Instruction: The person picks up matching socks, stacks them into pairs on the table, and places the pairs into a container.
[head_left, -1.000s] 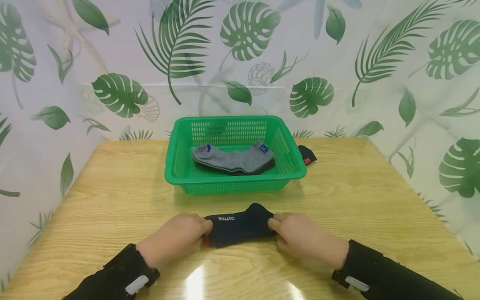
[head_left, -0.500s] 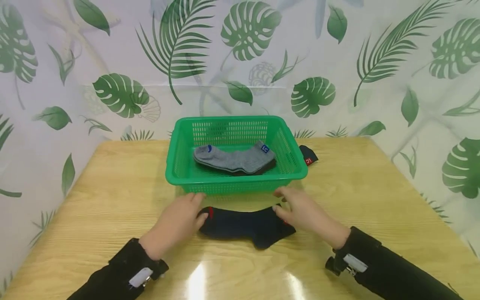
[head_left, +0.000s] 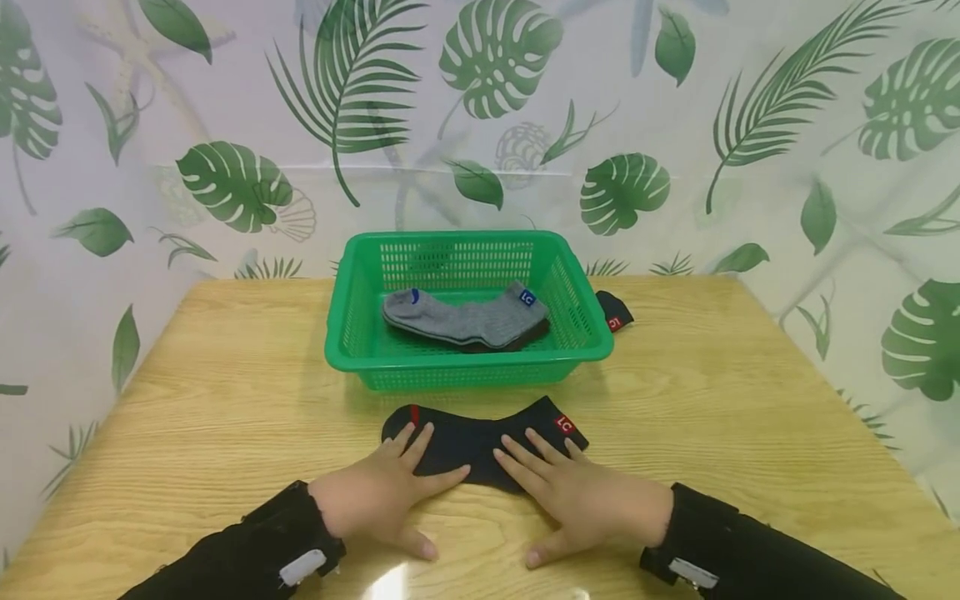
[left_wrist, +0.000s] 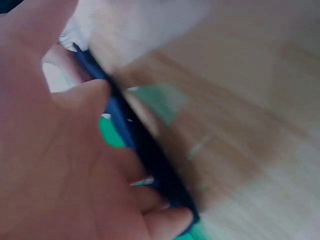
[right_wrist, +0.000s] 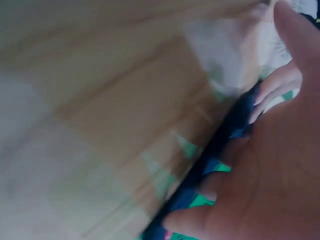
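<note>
The navy sock (head_left: 468,442) lies flat on the wooden table (head_left: 225,358), just in front of the green plastic basket (head_left: 468,363). Its round toe, with a red stripe (head_left: 415,414), points to the person's left. Its top, with a red LC tag (head_left: 564,425), is on the right. I can't tell if there is 1 sock here or 2 in a pile.

The left hand (head_left: 380,497) is spread wide, with its fingers straight. The fingertips rest on the toe half, and the hand has hold of nothing. The right hand (head_left: 583,500) is spread wide too, with its fingers on the half near the tag, and it grips nothing. Both thumbs stick out off the sock, on the person's side.

I think the step now is to pat the sock smooth and flat. The next move would likely call for curling the fingers under both ends, so the sock can be picked up without making it crumple. The basket seems a good place for it, since a grey sock (head_left: 465,321) lies flat inside, with something darker under it. A black sock (head_left: 617,310) peeks out behind the basket's right side, and it may need a turn later.
</note>
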